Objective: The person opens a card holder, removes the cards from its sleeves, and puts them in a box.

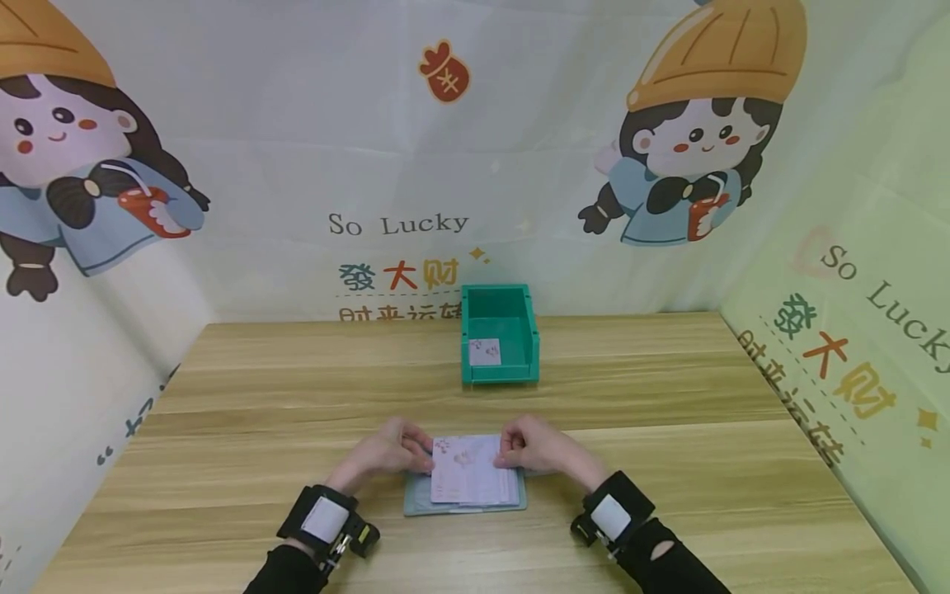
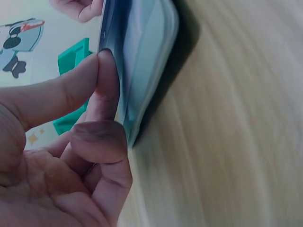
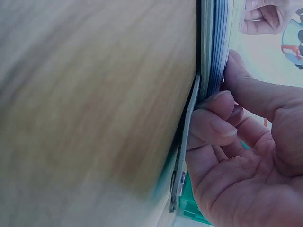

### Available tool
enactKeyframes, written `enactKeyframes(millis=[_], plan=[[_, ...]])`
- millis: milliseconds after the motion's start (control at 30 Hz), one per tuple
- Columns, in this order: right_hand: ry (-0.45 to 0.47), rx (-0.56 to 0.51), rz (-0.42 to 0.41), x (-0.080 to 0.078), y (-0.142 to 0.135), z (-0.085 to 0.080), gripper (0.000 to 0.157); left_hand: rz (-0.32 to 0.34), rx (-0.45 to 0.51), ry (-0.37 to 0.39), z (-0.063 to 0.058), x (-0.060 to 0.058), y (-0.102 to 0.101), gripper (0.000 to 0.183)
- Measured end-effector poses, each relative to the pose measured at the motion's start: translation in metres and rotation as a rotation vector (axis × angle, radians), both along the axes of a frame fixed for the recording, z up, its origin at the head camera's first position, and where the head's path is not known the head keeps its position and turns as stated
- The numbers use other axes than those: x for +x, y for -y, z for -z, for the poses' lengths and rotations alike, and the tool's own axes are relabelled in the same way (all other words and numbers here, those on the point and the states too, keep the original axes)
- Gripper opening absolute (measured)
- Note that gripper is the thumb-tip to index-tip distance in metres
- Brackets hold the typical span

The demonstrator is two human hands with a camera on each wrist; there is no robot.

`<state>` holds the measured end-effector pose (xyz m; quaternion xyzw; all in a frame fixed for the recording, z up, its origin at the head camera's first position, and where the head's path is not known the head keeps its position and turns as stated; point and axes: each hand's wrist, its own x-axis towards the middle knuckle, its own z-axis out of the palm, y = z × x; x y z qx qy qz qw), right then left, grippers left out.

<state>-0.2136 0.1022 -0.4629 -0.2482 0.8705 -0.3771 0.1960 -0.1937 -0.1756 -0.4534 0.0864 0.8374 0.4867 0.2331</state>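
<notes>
A small notebook with a light blue cover [image 1: 417, 502] lies on the table in front of me, its pale lilac pages [image 1: 466, 474] printed with faint flower patterns. At its left side my left hand [image 1: 389, 450] pinches the sheet edge between thumb and index finger; the thumb [image 2: 61, 90] shows in the left wrist view. My right hand [image 1: 540, 448] pinches the right edge of the page stack [image 3: 218, 47], with the thumb on top and curled fingers at the side. A cover strap [image 3: 185, 137] with a metal snap sticks out beside those fingers.
Behind the notebook, at the table's back edge, stands a green open-front bin [image 1: 500, 375]. A small printed lilac paper [image 1: 485, 352] lies inside it. Printed cloth walls [image 1: 297, 148] enclose the wooden table [image 1: 297, 371] at the back and sides.
</notes>
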Motion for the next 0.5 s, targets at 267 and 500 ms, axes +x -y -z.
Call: enactKeyframes(millis=[267,500], plan=[[0.010,0.010,0.008,0.000,-0.001,0.000,0.020,-0.040,-0.025,0.013,-0.007,0.001,0.017,0.023],[-0.011,0.004,-0.010,0.000,-0.001,0.001,0.022,-0.042,0.037,-0.013,-0.006,0.002,0.020,0.029]])
